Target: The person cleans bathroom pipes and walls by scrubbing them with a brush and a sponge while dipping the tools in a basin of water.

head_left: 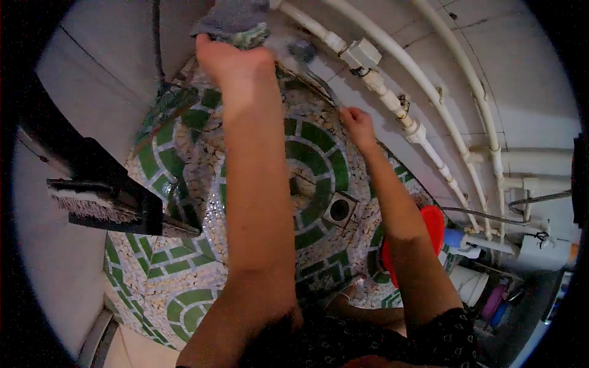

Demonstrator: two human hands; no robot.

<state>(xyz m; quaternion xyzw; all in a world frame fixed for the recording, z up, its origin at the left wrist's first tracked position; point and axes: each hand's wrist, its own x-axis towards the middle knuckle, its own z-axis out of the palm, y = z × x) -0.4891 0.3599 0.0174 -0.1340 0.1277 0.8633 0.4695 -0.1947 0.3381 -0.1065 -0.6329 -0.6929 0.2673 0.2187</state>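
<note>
My left hand [236, 64] is stretched forward to the top of the view, its fingers closed on a bunched grey cloth [230, 18]. A green-and-white patch [250, 37] shows at the lower edge of the cloth. Over by the wall pipes, my right hand [359, 127] pinches the end of a thin grey bent rod or hose [322, 84]. Its far end runs toward a dark, blurred rounded piece [302, 51]; the exact kind is unclear.
White pipes [389, 101] run along the right wall. A square drain [339, 210] lies in the green-and-beige patterned floor [316, 162]. A red basin [434, 227] stands beside my right forearm, with a white bucket [471, 285] behind. At left is a black-backed bristle brush [101, 205].
</note>
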